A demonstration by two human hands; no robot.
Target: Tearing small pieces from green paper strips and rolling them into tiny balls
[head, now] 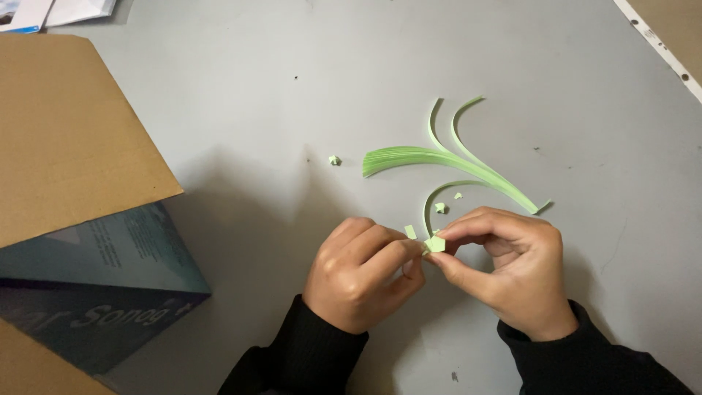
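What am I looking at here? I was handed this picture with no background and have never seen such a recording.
There is no machine: a person works with two bare hands, and the one picture comes from a camera worn on the head, looking down. The left hand and right hand, both in black sleeves, meet over a grey table and pinch a small folded piece of green paper between their fingertips. Behind them lies a bundle of green paper strips, some curling loose, and two tiny folded green pieces. At the left stands an open cardboard box with a dark printed side.
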